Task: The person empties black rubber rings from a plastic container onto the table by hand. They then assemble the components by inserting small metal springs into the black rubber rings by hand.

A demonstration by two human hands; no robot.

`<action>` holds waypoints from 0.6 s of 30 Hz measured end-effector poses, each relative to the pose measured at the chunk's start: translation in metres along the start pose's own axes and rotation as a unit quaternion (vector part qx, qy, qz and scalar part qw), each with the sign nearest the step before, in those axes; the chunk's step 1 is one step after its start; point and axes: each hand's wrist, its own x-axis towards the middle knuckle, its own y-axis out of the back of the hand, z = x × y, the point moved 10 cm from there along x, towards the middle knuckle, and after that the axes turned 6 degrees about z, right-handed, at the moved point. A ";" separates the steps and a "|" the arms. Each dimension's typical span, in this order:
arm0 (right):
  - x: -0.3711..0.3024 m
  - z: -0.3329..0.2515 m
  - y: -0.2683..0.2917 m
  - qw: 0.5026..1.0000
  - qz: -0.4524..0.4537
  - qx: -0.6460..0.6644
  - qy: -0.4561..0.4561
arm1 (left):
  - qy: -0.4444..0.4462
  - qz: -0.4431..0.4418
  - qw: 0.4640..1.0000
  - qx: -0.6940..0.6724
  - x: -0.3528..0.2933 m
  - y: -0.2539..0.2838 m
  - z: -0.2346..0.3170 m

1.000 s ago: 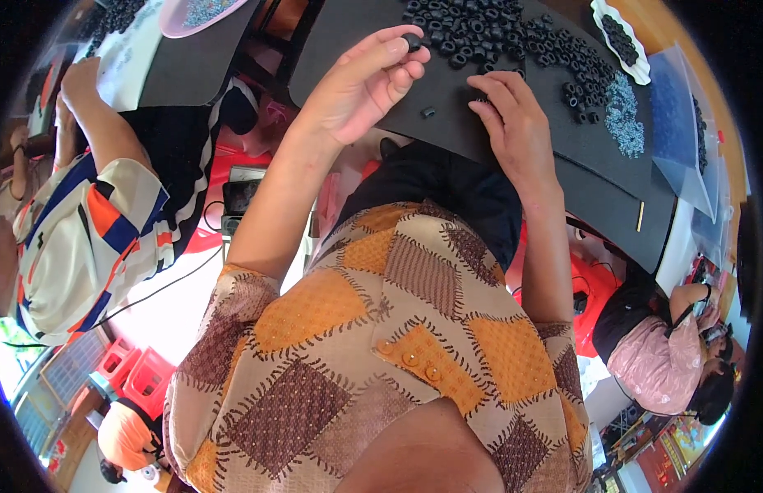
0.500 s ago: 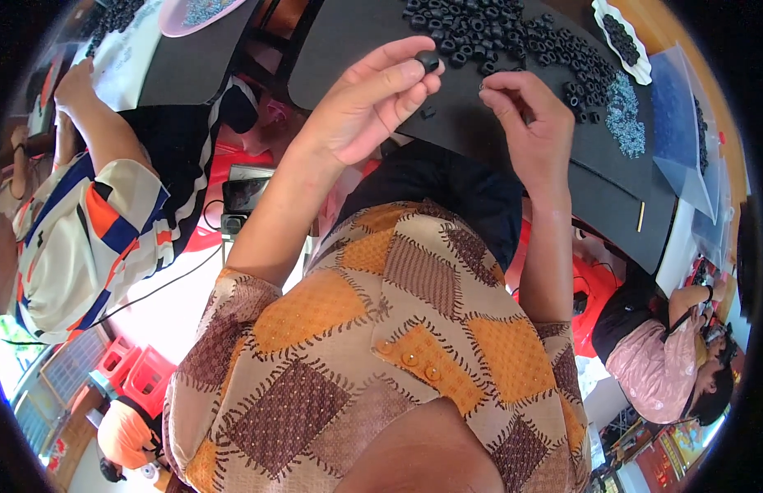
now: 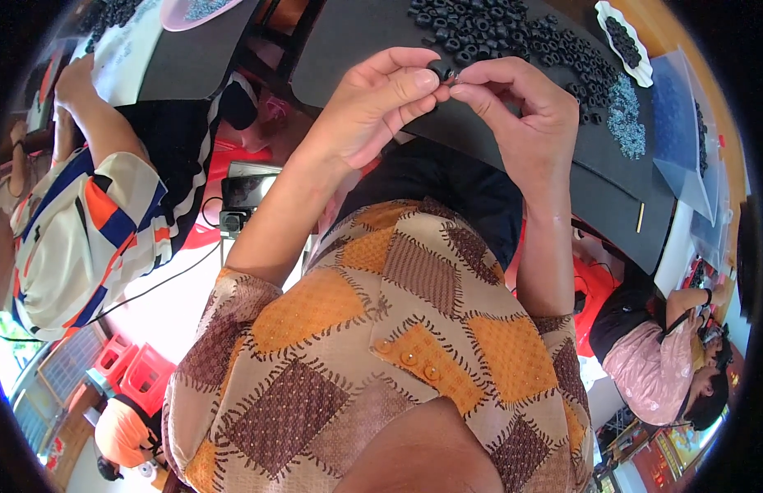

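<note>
Over the near edge of the dark table [image 3: 612,197], my two hands meet at the fingertips. My left hand [image 3: 357,111] pinches a small black round plastic part [image 3: 436,70] between thumb and fingers. Thumb and forefinger of my right hand [image 3: 534,115] are closed on a tiny shiny metal piece [image 3: 453,78], held against the black part's side; its exact kind is too small to tell. Beyond the hands spreads a heap of similar black ring-shaped parts [image 3: 501,37]. Right of it lies a pile of small bluish-silver pieces [image 3: 626,119].
A white scalloped tray [image 3: 645,74] with black parts and a clear plastic bin [image 3: 673,107] stand at the right. A thin yellow-tipped stick [image 3: 640,218] lies near the right edge. People sit at left [image 3: 94,238] and right [image 3: 653,353]. A pink tray [image 3: 174,20] is far left.
My right hand has moved left and up to my left hand, bringing the tiny metal piece against the black part. My left hand has shifted slightly right and turned.
</note>
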 end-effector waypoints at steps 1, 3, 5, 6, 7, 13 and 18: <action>0.000 -0.002 -0.002 1.000 -0.014 -0.013 0.007 | -0.004 -0.005 1.000 0.007 0.000 -0.002 0.001; -0.001 0.000 -0.001 1.000 -0.010 -0.002 -0.003 | -0.008 -0.009 1.000 0.016 -0.001 -0.004 0.002; 0.001 0.000 -0.007 1.000 -0.015 0.000 -0.013 | -0.018 -0.017 0.999 0.042 -0.003 0.001 0.006; 0.003 -0.002 -0.011 0.999 -0.031 -0.023 -0.011 | -0.019 -0.017 0.999 0.038 -0.005 0.004 0.008; 0.004 -0.003 -0.013 0.998 -0.045 -0.041 -0.008 | -0.018 -0.011 0.997 0.073 -0.005 0.005 0.008; 0.014 -0.016 -0.021 0.988 -0.096 -0.120 0.030 | 0.019 -0.016 0.996 0.081 -0.006 0.008 0.006; 0.016 0.012 -0.022 0.997 -0.076 0.005 -0.034 | 0.061 -0.039 0.996 -0.042 -0.005 0.008 0.006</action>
